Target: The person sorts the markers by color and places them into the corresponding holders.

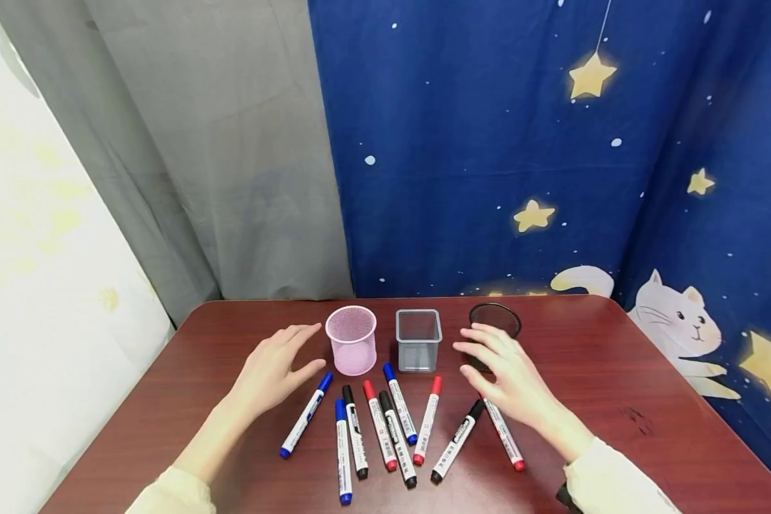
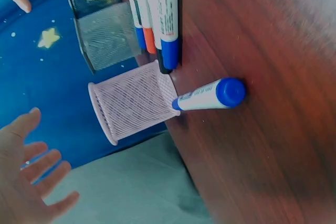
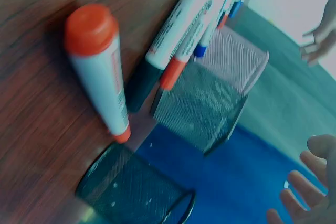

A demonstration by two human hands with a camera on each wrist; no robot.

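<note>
Nothing is held in my left hand (image 1: 273,368), whose fingers are spread beside the pink round mesh cup (image 1: 352,350). A blue whiteboard marker (image 1: 306,415) lies just below that hand. My right hand (image 1: 507,368) is also spread and holds nothing; in the head view it overlaps the black round mesh cup (image 1: 496,314) and the cap end of a red marker (image 1: 505,435). Between the two round cups stands a grey square mesh cup (image 1: 418,350). In the right wrist view, my right hand's fingers (image 3: 302,188) appear at the lower right, apart from the black cup (image 3: 131,187).
Several more markers lie in front of the cups, among them a black marker (image 1: 457,441), a red marker (image 1: 427,421) and a blue marker (image 1: 343,453). Behind the brown table (image 1: 617,357) hang a grey curtain (image 1: 244,178) and a blue starry curtain (image 1: 462,143).
</note>
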